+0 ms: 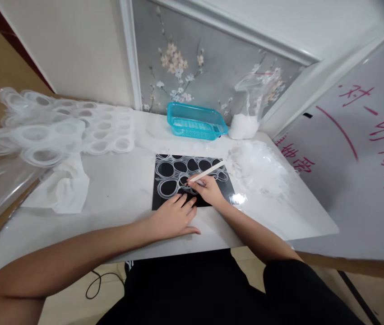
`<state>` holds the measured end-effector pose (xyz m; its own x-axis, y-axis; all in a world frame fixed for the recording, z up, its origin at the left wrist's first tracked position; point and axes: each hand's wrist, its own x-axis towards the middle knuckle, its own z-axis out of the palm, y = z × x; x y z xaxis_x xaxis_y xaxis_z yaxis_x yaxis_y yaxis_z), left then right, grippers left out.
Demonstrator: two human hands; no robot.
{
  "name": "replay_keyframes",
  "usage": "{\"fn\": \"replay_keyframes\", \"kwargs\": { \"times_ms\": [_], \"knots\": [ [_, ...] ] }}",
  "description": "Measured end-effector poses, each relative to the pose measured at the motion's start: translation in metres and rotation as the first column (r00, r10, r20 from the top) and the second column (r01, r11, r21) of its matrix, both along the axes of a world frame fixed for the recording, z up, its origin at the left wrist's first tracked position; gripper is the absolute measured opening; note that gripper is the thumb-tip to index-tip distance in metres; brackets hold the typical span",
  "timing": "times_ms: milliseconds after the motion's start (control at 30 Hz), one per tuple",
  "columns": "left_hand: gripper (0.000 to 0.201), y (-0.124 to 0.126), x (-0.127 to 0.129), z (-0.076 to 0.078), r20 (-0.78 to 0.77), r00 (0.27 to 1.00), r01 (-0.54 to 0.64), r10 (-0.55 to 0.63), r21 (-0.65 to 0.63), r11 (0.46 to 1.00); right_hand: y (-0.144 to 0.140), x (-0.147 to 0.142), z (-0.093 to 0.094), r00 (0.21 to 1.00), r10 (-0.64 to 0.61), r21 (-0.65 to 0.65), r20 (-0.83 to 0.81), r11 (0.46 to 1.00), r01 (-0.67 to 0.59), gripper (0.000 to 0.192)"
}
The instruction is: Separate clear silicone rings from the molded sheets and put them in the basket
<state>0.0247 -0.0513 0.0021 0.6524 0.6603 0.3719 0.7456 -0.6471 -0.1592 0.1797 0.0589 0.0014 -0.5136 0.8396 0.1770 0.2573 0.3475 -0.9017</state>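
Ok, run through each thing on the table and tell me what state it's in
Black sheet: flat, pinned by the left hand.
White stick: held tilted in the right hand, tip on the sheet.
Blue tray: upright, open-topped.
Plastic bag: standing, white powder at its bottom.
Ring moulds: piled at left.

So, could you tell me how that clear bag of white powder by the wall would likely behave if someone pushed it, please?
The clear bag would probably slump rather than slide: its film looks thin and crumpled. The white powder sits low in it, so it seems bottom-heavy and unlikely to tip over, while the slack top may flop. It stands close beside the blue tray, which a sideways push might nudge.
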Motion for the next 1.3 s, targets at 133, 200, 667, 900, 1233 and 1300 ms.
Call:
{"fn": "replay_keyframes", "kwargs": {
  "times_ms": [133,200,667,900,1233,1300],
  "knots": [
    [0.072,0.004,-0.003,0.000,0.008,0.995,-0.098,0.098,-0.022,0.995,0.000,0.001,-0.005,0.999,0.007,0.066,0.044,0.998,-0.010,0.018],
    [0.071,0.009,-0.006,0.000,0.018,0.991,-0.131,0.131,-0.026,0.991,0.002,0.000,-0.004,0.998,0.000,0.078,0.055,0.997,-0.005,0.017],
    [0.067,0.019,-0.012,-0.002,0.079,0.990,-0.110,0.114,-0.060,0.992,-0.001,0.000,-0.004,0.995,0.015,0.122,0.099,0.992,-0.027,0.015],
    [0.068,0.020,-0.012,0.000,0.075,0.988,-0.124,0.133,-0.118,0.985,-0.007,0.000,-0.005,0.981,0.053,0.254,0.186,0.962,-0.100,0.018],
    [0.069,0.023,-0.013,0.004,0.082,0.990,-0.094,0.112,-0.198,0.976,-0.007,0.000,-0.002,0.994,-0.016,0.172,0.109,0.985,-0.003,0.016],
    [0.069,0.024,-0.013,0.003,0.084,0.991,-0.088,0.107,-0.203,0.975,-0.006,0.000,-0.003,0.992,-0.016,0.185,0.122,0.983,-0.006,0.015]
  ]
}}
